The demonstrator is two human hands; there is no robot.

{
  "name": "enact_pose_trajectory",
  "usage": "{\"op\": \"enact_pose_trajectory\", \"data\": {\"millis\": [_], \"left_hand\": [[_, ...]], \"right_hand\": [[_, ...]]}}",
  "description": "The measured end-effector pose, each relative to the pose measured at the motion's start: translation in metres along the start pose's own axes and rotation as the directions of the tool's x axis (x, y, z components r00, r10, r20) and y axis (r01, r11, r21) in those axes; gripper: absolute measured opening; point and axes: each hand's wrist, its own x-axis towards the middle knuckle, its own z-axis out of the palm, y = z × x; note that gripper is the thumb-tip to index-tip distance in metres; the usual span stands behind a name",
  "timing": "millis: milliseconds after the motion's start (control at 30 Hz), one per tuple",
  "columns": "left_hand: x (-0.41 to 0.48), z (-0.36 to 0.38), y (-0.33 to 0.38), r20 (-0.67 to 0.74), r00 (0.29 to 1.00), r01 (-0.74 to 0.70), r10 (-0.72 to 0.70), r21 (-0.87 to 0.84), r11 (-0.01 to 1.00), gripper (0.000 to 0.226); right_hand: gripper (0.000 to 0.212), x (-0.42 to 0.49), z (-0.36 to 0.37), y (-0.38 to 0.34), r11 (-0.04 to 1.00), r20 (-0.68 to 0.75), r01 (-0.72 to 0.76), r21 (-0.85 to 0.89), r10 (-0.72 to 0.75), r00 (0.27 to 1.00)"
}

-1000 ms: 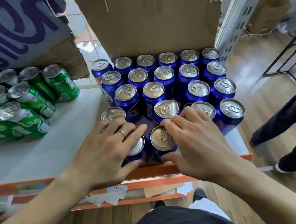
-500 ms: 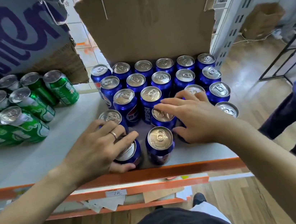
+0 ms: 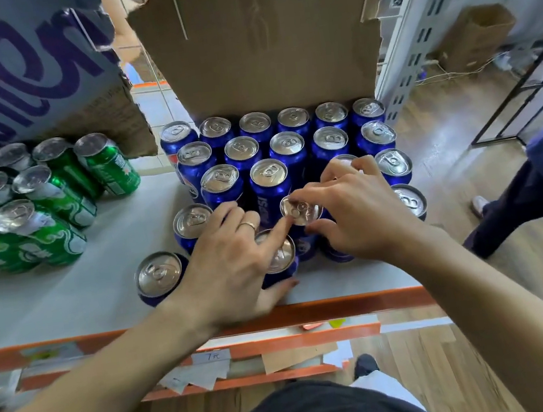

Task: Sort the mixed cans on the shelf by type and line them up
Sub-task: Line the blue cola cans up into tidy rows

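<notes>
A blue can point(image 3: 300, 209) stands near the front of the blue rows point(image 3: 289, 141) on the white shelf point(image 3: 99, 270), its rim pinched by the curled fingers and thumb of the right hand point(image 3: 357, 211), which reaches in from the right. Just in front, the front can point(image 3: 282, 256) sits under the left hand point(image 3: 226, 267), thumb at its near side, fingers curled over its top. Green cans point(image 3: 39, 208) stand grouped well to the left.

White shelf point(image 3: 105, 262) carries blue cans point(image 3: 222, 181) and green cans point(image 3: 54, 196).
</notes>
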Motion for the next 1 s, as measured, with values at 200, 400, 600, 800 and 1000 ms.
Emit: {"op": "enact_pose_trajectory", "data": {"millis": [200,400,600,800,1000], "left_hand": [[-0.019,0.004,-0.03,-0.056,0.998,-0.038,0.038,-0.008,0.999,0.086],[-0.019,0.0,-0.035,0.003,1.0,-0.014,0.014,-0.122,0.992,0.081],[0.051,-0.013,-0.053,-0.006,0.999,0.051,-0.053,-0.156,0.986,0.062],[0.105,-0.01,-0.071,0.239,0.964,-0.145,0.117,0.103,0.984,0.079],[0.11,-0.014,-0.061,0.152,0.955,-0.278,0.254,0.162,0.947,0.066]], "right_hand": [[0.044,0.0,0.005,-0.002,1.0,-0.035,-0.01,-0.005,0.01,0.999],[0.047,-0.009,0.009,-0.001,1.0,-0.08,0.008,0.017,-0.007,0.997],[0.047,-0.015,0.015,0.001,0.998,-0.13,-0.028,0.06,0.036,0.991],[0.061,-0.019,0.013,0.0,0.997,-0.059,-0.068,0.023,0.069,0.996],[0.061,-0.023,0.017,0.001,0.994,-0.095,-0.094,0.046,0.099,0.991]]}}
